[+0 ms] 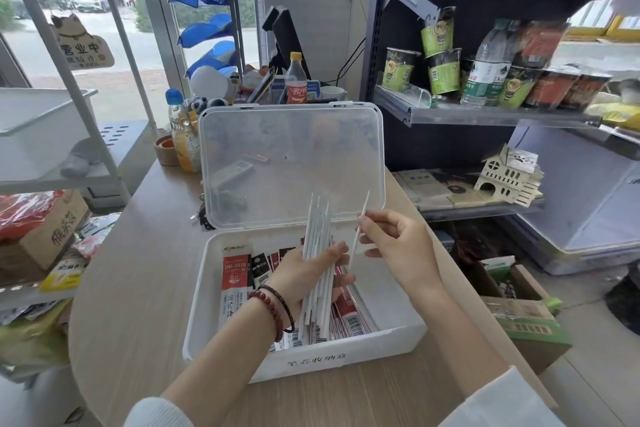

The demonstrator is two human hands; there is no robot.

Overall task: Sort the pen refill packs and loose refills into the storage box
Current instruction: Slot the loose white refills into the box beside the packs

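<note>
A white storage box [398, 340] sits on the wooden counter, its clear lid [291, 163] standing upright at the back. Several refill packs [235, 277] with red, black and white labels lie inside along the left and bottom. My left hand [304, 277] is over the box, closed around a bundle of several loose white refills [320, 236] that point up and away. My right hand [398, 246], just to the right, pinches a single white refill [360, 229] between thumb and fingers, tilted, a short gap from the bundle.
Bottles [185, 139], a tape roll [166, 149] and a cola bottle [296, 80] stand behind the lid. A shelf rack with cup noodles [443, 69] rises at the right. Cardboard boxes [523, 319] sit on the floor to the right, goods shelves on the left.
</note>
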